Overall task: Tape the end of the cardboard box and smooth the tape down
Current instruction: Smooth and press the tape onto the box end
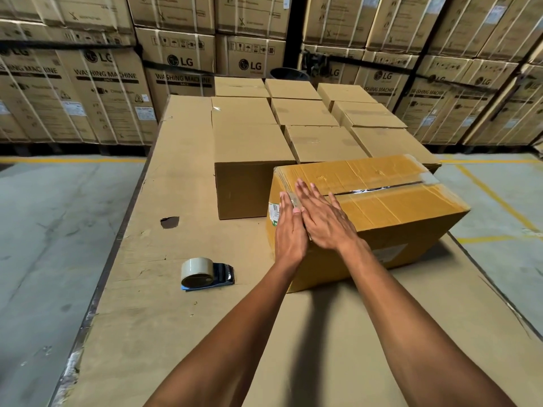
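A yellowish cardboard box (390,207) lies on a cardboard-covered work surface (182,318), with clear tape along its top seam. My left hand (289,230) lies flat against the box's near left end, fingers pointing up over the taped edge. My right hand (326,218) presses flat on the top near corner, fingers spread, next to the left hand. Neither hand holds anything. A tape dispenser (205,274) with a roll of brownish tape rests on the surface, left of the box and apart from it.
Several closed brown boxes (249,142) stand in rows behind the taped box. Stacks of large washing machine cartons (102,92) fill the background. A torn hole (169,222) marks the surface. Concrete floor (44,230) with yellow lines lies on both sides.
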